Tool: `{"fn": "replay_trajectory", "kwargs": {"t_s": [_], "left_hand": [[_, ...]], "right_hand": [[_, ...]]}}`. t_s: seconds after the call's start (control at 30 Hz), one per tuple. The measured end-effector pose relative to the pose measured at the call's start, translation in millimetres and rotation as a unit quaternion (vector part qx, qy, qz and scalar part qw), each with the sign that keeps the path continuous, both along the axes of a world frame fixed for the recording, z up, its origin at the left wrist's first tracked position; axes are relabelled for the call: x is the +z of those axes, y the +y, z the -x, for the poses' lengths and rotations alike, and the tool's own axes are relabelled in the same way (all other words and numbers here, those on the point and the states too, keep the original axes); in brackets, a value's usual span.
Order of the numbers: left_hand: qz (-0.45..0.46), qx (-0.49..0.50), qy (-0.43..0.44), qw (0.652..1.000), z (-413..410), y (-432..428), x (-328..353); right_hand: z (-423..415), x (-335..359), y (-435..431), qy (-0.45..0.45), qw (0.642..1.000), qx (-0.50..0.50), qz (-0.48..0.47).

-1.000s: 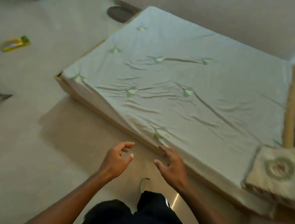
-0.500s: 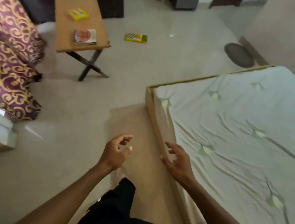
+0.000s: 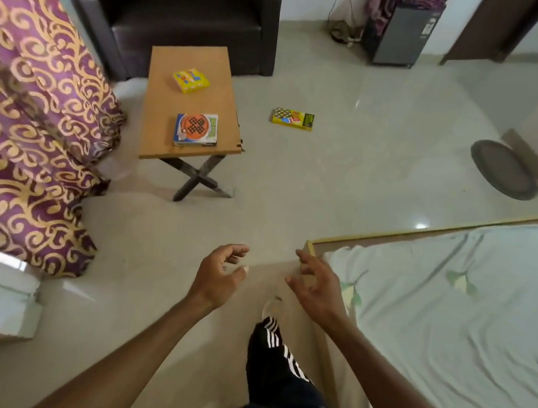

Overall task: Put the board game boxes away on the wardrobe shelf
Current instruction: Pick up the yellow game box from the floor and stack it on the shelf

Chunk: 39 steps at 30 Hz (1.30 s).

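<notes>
Both hands hang in the near middle over the floor (image 3: 329,194), apart from each other and holding nothing: the left hand (image 3: 218,275) has its grip loosely curled with thumb and fingers parted, and the right hand (image 3: 315,285) has its grip spread, fingers relaxed, just beside the near corner of the bed (image 3: 449,327) on the right. Three game boxes lie farther off. A small yellow box (image 3: 191,80) sits toward the far end of the wooden bench (image 3: 166,147) at centre left, and a blue box with an orange disc (image 3: 196,128) lies on the same bench nearer its near edge, the two well apart. A yellow patterned box (image 3: 293,119) lies flat on the floor to the right of the bench. A dark armchair (image 3: 190,7) stands behind the bench, a purple and gold curtain (image 3: 29,106) fills the left side, and a round mat (image 3: 504,169) lies on the floor at far right. A leg in dark striped trousers (image 3: 271,343) shows below the hands
</notes>
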<state>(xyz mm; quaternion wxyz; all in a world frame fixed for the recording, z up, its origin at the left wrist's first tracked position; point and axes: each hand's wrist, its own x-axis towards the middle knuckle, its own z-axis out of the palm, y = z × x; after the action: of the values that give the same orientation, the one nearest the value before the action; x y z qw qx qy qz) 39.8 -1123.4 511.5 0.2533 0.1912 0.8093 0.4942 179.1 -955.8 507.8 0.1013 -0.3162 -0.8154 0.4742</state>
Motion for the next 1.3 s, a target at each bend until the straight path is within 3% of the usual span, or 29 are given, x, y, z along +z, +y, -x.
{"fn": "replay_trajectory", "kwargs": {"t_s": [0.43, 0.73, 1.07, 1.3], "left_hand": [[0.019, 0.013, 0.006, 1.000, 306, 229, 7], [0.001, 0.017, -0.022, 1.000, 547, 397, -28], [0.035, -0.073, -0.020, 0.997, 803, 600, -30], [0.109, -0.146, -0.009, 0.983, 965, 783, -94]], "right_hand": [[315, 9, 240, -0.012, 0.999, 0.028, 0.014], [541, -11, 417, -0.040, 0.999, 0.016, 0.013], [764, -11, 592, -0.051, 0.995, -0.064, 0.055], [920, -89, 746, -0.076, 0.982, -0.126, 0.120]]}}
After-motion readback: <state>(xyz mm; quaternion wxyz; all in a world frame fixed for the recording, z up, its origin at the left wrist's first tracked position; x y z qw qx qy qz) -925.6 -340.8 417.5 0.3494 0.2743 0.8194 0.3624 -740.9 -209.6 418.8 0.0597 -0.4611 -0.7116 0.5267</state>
